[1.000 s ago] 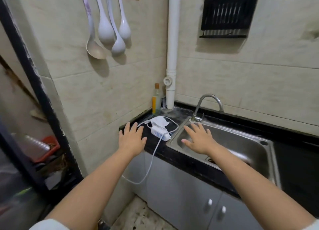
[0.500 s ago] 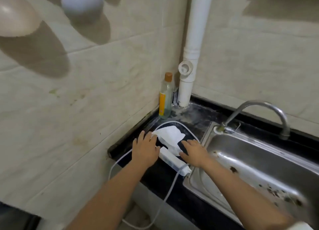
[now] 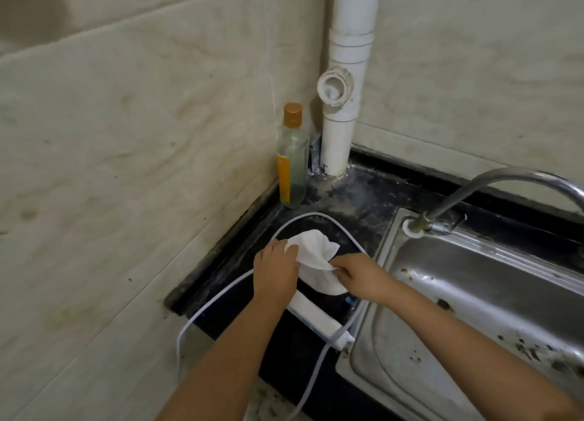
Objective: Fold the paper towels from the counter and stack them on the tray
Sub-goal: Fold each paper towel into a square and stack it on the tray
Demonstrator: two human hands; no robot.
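1. A crumpled white paper towel is located on the black counter, above a white power strip, left of the sink.
2. Its left edge is grasped by the curled fingers of the left hand.
3. Its right edge is pinched by the right hand.
4. A bottle is positioned upright in the corner, beside a white pipe.

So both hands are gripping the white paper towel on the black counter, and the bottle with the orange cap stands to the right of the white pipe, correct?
Not quite. In the head view the bottle stands to the left of the white pipe, in the corner by the wall. The rest holds: the left hand and right hand both grip the paper towel over the black counter.
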